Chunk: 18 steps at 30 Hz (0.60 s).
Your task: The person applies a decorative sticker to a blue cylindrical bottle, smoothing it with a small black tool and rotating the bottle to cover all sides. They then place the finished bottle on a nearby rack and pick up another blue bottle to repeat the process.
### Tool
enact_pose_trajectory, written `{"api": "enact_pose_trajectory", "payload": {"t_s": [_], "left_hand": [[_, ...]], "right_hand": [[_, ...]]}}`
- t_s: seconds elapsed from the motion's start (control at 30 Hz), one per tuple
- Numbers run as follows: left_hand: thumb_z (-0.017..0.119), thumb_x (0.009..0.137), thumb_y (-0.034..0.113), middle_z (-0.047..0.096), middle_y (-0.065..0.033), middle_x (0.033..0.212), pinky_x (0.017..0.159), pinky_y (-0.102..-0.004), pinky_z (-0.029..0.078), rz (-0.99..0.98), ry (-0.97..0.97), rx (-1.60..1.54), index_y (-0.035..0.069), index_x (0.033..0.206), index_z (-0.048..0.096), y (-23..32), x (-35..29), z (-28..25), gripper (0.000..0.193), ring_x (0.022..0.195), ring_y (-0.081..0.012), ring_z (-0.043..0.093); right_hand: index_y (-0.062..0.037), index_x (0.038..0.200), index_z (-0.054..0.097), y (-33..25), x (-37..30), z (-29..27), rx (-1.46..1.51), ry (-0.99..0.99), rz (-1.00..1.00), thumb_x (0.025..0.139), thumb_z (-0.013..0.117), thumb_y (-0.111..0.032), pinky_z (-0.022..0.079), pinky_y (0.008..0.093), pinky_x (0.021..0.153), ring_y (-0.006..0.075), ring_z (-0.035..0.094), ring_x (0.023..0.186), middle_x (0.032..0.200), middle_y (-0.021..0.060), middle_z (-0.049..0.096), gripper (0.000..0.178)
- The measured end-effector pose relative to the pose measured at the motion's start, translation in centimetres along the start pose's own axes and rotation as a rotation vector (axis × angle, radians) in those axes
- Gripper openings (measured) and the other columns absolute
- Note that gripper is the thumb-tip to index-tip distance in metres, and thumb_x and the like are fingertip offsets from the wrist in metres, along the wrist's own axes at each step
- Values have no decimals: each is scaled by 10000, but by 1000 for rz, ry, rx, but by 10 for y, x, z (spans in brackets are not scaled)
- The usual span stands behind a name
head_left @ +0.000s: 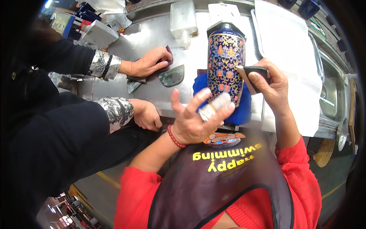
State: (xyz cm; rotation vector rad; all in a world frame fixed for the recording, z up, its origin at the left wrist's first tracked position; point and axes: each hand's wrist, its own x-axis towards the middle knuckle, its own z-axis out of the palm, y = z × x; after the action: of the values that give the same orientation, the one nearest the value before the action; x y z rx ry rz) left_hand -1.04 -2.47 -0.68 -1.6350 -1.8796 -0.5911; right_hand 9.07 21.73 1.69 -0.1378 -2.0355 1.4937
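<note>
head view: vase [225, 65] lies on blue cloth [244, 108] at bench [152, 87] edge. left hand [196, 118] spread, steadying vase; right hand [268, 82] grips dark block [253, 76] against it. best kept flat, strokes light.

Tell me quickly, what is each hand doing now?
Left hand: open, fingers spread against the patterned vase.
Right hand: closed on a dark flat block.

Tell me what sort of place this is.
Probably a craft workshop for finishing decorated ware. A dark blue vase with coloured floral enamel pattern is being rubbed with a flat dark block on a wet stainless steel bench, beside a steel sink; a co-worker's hand works alongside.
</note>
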Motion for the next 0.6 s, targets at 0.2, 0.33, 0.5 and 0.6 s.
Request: {"api": "enact_pose_trajectory", "payload": {"t_s": [0.2,0.33,0.5,0.6], "left_hand": [[720,846,429,649,20,1260,1201,-623,91,-33,118,-54,261,1226,711,6,-3,5,415,1248,-232,505],[734,837,281,559,-205,1414,1184,-597,103,-343,-51,-242,-7,1460,461,4,-3,5,738,1326,-384,408],[745,835,368,529,-211,1454,1185,-597,74,-366,-54,-247,-26,1492,414,7,3,7,835,1353,-395,372],[733,852,469,515,-213,1469,1185,-600,52,-351,-65,-267,-35,1518,381,5,9,6,906,1363,-399,356]], "right_hand": [[-41,995,705,-23,11,-2,-467,-8,-246,831,795,-89,417,307,601,189,543,668,784,50,607,194],[-40,985,694,-44,34,-1,-560,-368,-468,792,798,-96,445,366,651,238,584,698,787,71,618,226],[-11,943,650,-43,79,9,-432,-360,-213,864,716,-134,525,432,672,346,656,753,852,167,653,160],[-2,962,665,-39,85,6,-745,-2,-471,868,739,-142,523,361,634,296,659,692,777,141,649,184]]}}
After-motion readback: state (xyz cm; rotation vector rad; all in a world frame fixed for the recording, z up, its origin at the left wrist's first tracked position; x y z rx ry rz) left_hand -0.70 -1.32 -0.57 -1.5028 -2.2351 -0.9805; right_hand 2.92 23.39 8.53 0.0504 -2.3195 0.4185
